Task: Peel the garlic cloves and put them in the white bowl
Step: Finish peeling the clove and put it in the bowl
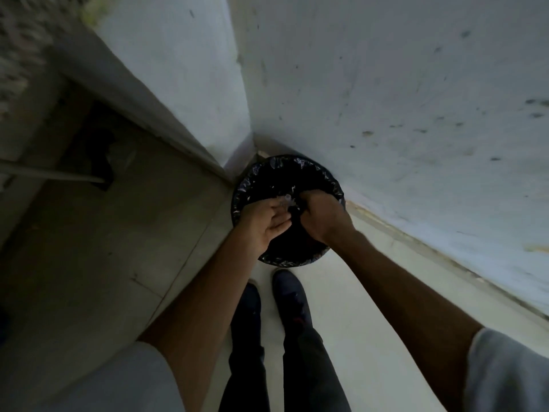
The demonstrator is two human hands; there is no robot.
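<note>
Both hands meet over a round bin [246, 188] lined with a black bag — left hand [264, 224] cupped palm-up with pale, blurry scraps [286, 201] at its fingertips, right hand [319, 217] curled beside it, its hold unclear. Dark shoes [289, 295] stand below; walls corner beyond.

My left hand [265, 223] and right hand [322, 217] both bare, forearms uncovered, light grey short sleeves [505, 370] stopping around my elbows, dark trousers [303, 361], dark navy shoes [289, 292], tiny red bit on the right one
</note>
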